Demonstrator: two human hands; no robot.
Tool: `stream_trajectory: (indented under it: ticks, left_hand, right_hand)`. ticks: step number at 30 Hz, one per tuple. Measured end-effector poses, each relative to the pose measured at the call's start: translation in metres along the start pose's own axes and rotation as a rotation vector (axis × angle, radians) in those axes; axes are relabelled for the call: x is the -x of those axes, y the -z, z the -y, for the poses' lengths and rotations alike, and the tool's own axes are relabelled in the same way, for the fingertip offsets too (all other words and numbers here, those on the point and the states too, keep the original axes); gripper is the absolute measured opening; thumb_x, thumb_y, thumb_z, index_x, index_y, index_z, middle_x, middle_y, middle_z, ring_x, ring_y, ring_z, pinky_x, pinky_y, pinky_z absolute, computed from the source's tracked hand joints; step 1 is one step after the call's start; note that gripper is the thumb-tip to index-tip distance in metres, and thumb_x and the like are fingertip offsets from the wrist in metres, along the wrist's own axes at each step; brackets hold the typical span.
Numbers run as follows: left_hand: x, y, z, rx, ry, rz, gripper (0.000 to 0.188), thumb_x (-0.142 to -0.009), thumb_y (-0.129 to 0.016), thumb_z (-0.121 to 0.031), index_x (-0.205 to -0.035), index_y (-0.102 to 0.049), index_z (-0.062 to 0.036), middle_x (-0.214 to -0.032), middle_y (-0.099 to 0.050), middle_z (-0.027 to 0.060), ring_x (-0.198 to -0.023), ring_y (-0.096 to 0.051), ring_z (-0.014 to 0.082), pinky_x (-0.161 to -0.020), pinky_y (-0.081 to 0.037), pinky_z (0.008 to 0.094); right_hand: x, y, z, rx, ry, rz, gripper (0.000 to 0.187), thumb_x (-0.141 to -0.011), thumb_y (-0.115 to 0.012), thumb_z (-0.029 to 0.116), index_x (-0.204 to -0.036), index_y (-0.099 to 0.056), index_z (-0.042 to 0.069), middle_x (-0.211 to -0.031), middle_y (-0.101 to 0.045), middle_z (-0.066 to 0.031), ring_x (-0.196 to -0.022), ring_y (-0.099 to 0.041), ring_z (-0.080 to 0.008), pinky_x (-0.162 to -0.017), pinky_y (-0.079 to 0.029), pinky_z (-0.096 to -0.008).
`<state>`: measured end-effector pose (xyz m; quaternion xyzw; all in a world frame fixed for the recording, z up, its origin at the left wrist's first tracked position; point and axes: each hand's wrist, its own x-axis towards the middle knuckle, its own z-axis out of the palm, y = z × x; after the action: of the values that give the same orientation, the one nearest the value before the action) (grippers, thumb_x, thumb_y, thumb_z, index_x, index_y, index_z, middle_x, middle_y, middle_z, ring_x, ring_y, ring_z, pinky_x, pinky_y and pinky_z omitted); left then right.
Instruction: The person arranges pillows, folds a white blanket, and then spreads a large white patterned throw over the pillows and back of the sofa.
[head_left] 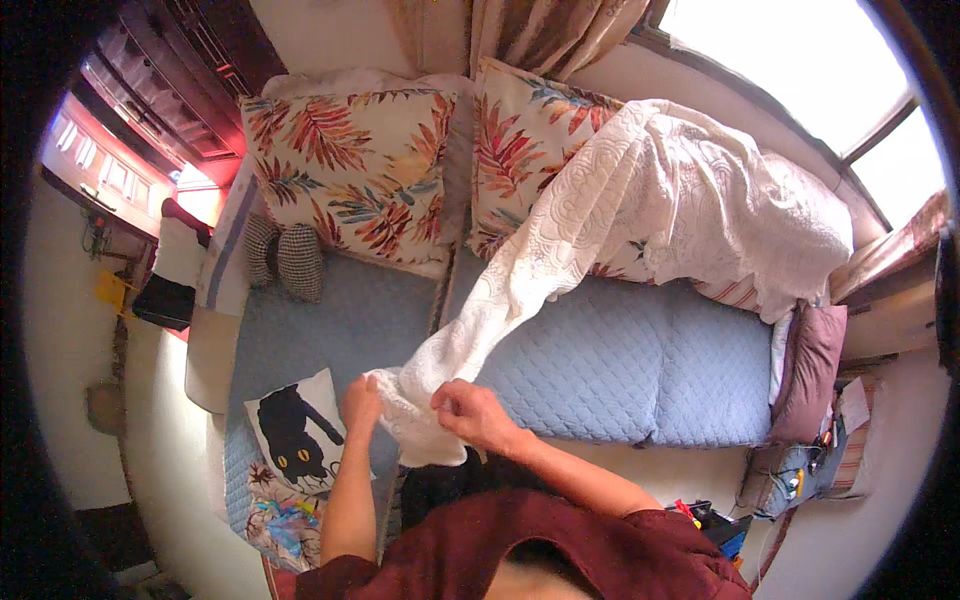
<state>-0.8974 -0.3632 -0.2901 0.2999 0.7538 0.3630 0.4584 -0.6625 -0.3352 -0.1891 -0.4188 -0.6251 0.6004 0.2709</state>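
Note:
A white quilted bedspread (510, 275) stretches from the back right of the sofa down to my hands. My left hand (362, 402) is closed on its near end, at the left edge of the cloth. Close by on the right, my right hand (475, 412) is curled with its fingers pinching the same end. The cloth narrows into a bunched strip between the hands and the sofa back, then spreads in folds over a leaf-patterned cushion (508, 160) and the right-hand backrest. Its lower corner hangs in front of my body.
Another leaf-patterned cushion (350, 170) leans at the back left, beside small checked cushions (299, 262). A black-cat cushion (296, 430) and a colourful crumpled cloth (285, 515) lie near my left arm. Blue quilted seats (600, 360) run to a mauve pillow (808, 375) at right.

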Motion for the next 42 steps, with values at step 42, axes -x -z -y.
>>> stream_trajectory:
  ticks: [42]
  left_hand:
    - [0.061, 0.085, -0.236, 0.952, -0.624, -0.094, 0.059, -0.088, -0.051, -0.039, -0.13, -0.036, -0.0017, -0.129, -0.043, 0.0158, -0.117, -0.044, 0.0299, -0.094, -0.041, 0.0421]
  right_hand:
    - [-0.042, 0.156, -0.002, -0.246, -0.219, -0.47, 0.046, -0.079, -0.066, 0.019, -0.117, -0.048, 0.001, -0.102, -0.059, -0.0073, -0.087, -0.06, -0.0171, -0.076, -0.049, -0.0336]
